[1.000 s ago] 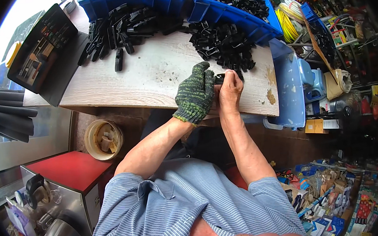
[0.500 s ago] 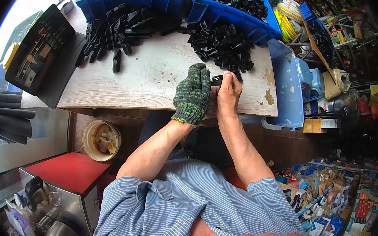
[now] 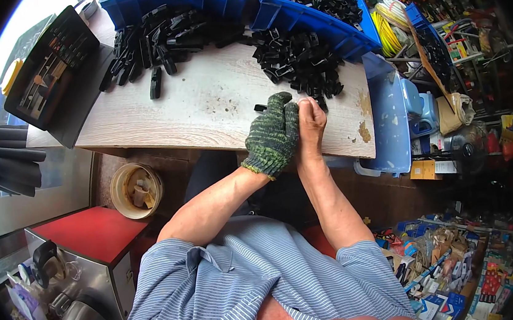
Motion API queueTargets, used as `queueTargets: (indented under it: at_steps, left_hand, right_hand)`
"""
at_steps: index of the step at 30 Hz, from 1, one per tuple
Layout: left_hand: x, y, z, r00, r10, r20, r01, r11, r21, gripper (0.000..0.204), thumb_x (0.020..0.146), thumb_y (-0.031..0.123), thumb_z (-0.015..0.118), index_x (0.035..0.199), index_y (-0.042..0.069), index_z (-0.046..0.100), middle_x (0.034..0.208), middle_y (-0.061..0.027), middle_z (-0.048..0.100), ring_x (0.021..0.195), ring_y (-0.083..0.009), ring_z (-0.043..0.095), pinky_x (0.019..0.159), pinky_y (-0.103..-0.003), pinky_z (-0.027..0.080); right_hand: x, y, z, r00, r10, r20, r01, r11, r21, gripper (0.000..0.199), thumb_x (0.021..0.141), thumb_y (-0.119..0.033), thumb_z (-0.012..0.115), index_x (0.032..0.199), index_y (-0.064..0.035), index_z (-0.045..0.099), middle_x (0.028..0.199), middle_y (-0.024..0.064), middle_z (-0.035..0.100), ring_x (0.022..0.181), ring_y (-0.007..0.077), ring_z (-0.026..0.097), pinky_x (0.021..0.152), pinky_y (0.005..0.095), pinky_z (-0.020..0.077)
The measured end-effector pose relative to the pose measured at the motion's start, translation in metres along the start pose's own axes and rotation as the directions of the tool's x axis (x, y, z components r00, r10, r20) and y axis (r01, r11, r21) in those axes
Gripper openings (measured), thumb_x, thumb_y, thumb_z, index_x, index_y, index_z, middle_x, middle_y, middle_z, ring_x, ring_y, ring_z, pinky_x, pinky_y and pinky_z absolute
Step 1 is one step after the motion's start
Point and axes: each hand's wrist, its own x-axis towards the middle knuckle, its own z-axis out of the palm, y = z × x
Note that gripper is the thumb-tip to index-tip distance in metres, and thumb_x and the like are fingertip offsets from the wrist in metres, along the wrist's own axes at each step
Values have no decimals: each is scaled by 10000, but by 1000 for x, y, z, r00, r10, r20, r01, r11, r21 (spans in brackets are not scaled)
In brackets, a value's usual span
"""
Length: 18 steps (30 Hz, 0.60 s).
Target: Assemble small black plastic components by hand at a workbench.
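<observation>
My left hand (image 3: 271,135), in a dark green knitted glove, is closed at the front part of the table. The end of a black plastic piece (image 3: 260,108) sticks out at the left of its fingers; the glove covers the rest. My bare right hand (image 3: 310,127) presses against the glove from the right, thumb up and fingers curled. Whatever lies between the two palms is hidden. Just beyond my hands is a heap of black clip-like parts (image 3: 296,60). Farther left lies a pile of longer black plastic pieces (image 3: 161,36), with one piece (image 3: 156,83) apart in front.
Two blue bins (image 3: 192,2) (image 3: 317,21) with black parts stand along the table's (image 3: 160,123) far side. A dark tablet-like screen (image 3: 51,75) leans at the left. A clear bluish tub (image 3: 386,129) borders the right end. Below is a whitish bucket (image 3: 137,190).
My gloved left hand has moved slightly right, closer against the right hand. The black piece that showed between my hands now shows its end left of the glove.
</observation>
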Motion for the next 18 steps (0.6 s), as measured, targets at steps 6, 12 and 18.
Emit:
queueTargets:
  at_steps: [6,12,18]
  left_hand:
    - [-2,-5,-1,999,36,-36,-38,997,-69,285,938,126,542,1204,24,549,1348,-214,515,930,-394,634,746,-488,527]
    - [-1,4,-22,987,-145,74,163,904,-395,300,996,170,514,1259,27,544,1224,-200,603,1009,-366,635,792,-465,524]
    - [-3,-30,-48,987,50,-153,-85,969,-231,162,865,74,663,1025,53,679,1026,-154,684,961,-363,647,819,-440,524]
  right_hand:
    - [-6,-12,12,992,116,40,-123,955,272,278,955,-91,535,693,-102,442,685,-85,373,631,35,322,551,238,305]
    - [-10,-16,7,983,177,51,-184,931,315,291,957,-118,513,678,-107,433,679,-83,386,637,28,331,549,245,286]
    - [-1,-27,-18,870,487,-77,-409,800,440,313,981,-289,477,738,-98,425,475,21,361,364,146,402,503,511,620]
